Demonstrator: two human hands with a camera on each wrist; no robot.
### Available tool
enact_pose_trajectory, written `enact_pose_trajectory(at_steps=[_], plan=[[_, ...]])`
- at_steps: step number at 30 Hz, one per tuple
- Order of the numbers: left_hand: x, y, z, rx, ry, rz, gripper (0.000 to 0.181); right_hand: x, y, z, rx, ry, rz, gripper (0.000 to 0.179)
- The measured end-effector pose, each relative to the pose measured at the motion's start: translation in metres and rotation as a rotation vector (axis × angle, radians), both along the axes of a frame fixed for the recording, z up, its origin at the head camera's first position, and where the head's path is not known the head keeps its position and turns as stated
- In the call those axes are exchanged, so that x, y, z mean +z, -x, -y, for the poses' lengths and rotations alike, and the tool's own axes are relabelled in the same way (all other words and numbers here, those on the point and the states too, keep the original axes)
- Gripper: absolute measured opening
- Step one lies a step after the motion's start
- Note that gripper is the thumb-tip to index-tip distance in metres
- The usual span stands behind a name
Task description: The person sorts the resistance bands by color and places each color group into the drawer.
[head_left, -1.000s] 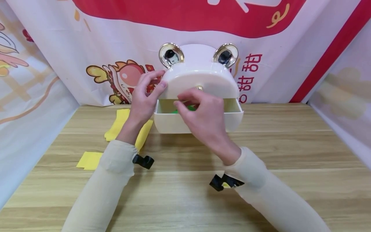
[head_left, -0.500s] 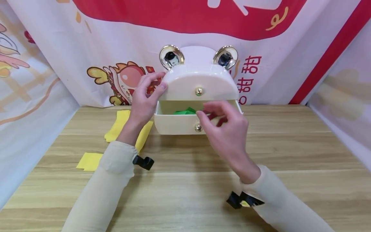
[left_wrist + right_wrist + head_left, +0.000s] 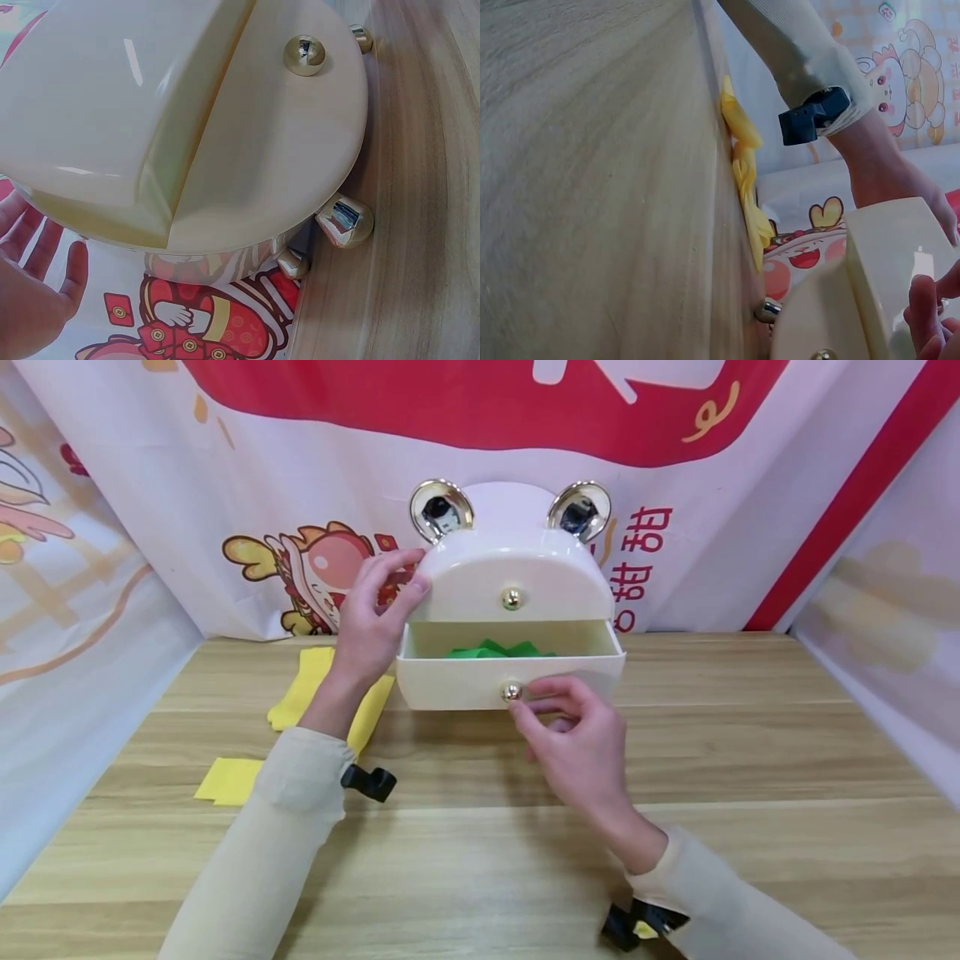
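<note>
A white round-topped drawer box (image 3: 513, 577) with gold-rimmed eyes stands at the back of the table. One of its drawers (image 3: 450, 685) is pulled out, with green pieces (image 3: 495, 650) inside. My left hand (image 3: 375, 606) rests against the box's left side, fingers spread; the left wrist view has this hand (image 3: 34, 277) beside the box. At the drawer's gold knob (image 3: 512, 692) is my right hand (image 3: 577, 735), thumb and forefinger bent close to its right edge. In the right wrist view its fingers (image 3: 924, 307) flank the knob; a firm pinch is not visible.
Yellow cloth-like pieces (image 3: 303, 689) lie on the wooden table (image 3: 480, 860), left of the box and partly behind my left arm. Below the pulled-out drawer, a lower panel with another gold knob (image 3: 304, 55) shows in the left wrist view. A printed curtain (image 3: 300, 460) hangs behind.
My right hand has come out from above the drawer and moved right, then down to the knob. More of the green pieces now shows. My left hand has stayed at the box's side.
</note>
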State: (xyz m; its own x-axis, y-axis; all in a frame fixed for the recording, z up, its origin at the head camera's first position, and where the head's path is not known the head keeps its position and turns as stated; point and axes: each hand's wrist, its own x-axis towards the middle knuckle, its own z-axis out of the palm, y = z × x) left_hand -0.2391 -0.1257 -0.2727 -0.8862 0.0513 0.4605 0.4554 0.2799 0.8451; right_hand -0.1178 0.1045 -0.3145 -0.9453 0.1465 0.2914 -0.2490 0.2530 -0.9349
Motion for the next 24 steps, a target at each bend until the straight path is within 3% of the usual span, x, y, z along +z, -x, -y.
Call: enact_pose_trajectory(at_steps=[12,24], plan=[[0.000,0.000,0.000,0.003,0.003,0.004,0.046,-0.008,-0.001,0.014,-0.031,0.109,0.007,0.019],[-0.001,0.000,0.001,-0.009,-0.001,-0.003,0.047,-0.009,0.006,0.015,-0.070,0.110,0.002,0.017]])
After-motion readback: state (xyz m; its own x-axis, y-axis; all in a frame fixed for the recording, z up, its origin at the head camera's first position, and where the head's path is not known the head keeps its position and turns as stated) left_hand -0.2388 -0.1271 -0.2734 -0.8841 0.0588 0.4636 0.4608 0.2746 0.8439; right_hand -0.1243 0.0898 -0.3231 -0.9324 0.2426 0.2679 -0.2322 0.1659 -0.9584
